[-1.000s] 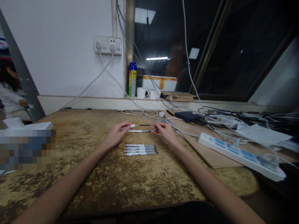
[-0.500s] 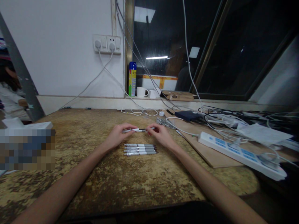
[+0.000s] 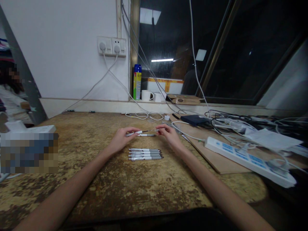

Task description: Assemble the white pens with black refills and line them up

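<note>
My left hand (image 3: 123, 136) is pinched round the white barrel of a pen (image 3: 137, 133), held level above the table. A thin dark refill (image 3: 147, 131) sticks out of the barrel toward the right. At its right end, the thumb and fingers of my right hand (image 3: 167, 133) close on a small pale piece, too small to name. Just below the refill, a grey and white pen (image 3: 148, 135) lies partly hidden by my left fingers. Nearer to me, several white and grey pens (image 3: 145, 154) lie side by side in a row between my forearms.
A white power strip (image 3: 247, 162) rests on a brown board (image 3: 226, 162) at the right, among tangled cables. A white mug (image 3: 146, 95) and a spray can (image 3: 137, 82) stand on the sill. At far left, a person (image 3: 13, 99) is partly visible.
My right hand has moved slightly right and up, away from the left. More of the thin refill shows between the hands, and the pen lying below it has come into view.
</note>
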### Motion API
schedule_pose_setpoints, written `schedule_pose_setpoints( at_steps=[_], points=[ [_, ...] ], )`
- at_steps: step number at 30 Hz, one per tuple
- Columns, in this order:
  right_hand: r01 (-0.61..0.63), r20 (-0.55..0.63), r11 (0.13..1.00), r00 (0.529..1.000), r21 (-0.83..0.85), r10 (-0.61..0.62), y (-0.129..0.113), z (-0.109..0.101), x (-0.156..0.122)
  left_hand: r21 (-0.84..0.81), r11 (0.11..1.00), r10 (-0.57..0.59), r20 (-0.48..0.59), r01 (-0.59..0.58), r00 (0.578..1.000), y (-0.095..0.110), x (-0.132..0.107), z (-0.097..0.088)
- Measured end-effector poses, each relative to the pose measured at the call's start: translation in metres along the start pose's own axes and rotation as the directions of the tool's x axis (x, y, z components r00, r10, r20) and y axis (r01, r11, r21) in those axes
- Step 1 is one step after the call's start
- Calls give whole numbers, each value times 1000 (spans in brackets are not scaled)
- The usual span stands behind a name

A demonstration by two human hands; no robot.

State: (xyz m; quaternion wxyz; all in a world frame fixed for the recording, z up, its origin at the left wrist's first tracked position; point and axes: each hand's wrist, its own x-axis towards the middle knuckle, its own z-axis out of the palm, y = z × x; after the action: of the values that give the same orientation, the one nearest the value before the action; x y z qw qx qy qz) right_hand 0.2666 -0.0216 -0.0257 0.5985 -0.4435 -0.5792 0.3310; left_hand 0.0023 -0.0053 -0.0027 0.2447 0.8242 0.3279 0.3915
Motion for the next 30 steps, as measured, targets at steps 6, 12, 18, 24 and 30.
schedule_pose_setpoints(
  at_steps=[6,12,18,24,30],
  points=[
    [-19,-3,995,1000,99,19,-12,2,-3,-8,1000,-5,19,6,1000,1,0,0],
    [-32,41,995,999,97,29,-13,4,-5,-10,1000,4,35,-4,999,1,0,1],
    [6,87,999,996,36,-9,-14,9,-8,-47,999,-15,56,18,998,8,-1,5],
    [56,160,998,986,-22,-51,-19,20,-13,-52,998,-15,77,19,997,16,-1,6],
    [125,213,990,971,-67,-108,-16,23,-16,-35,999,29,96,-26,995,12,-1,7]
  ],
)
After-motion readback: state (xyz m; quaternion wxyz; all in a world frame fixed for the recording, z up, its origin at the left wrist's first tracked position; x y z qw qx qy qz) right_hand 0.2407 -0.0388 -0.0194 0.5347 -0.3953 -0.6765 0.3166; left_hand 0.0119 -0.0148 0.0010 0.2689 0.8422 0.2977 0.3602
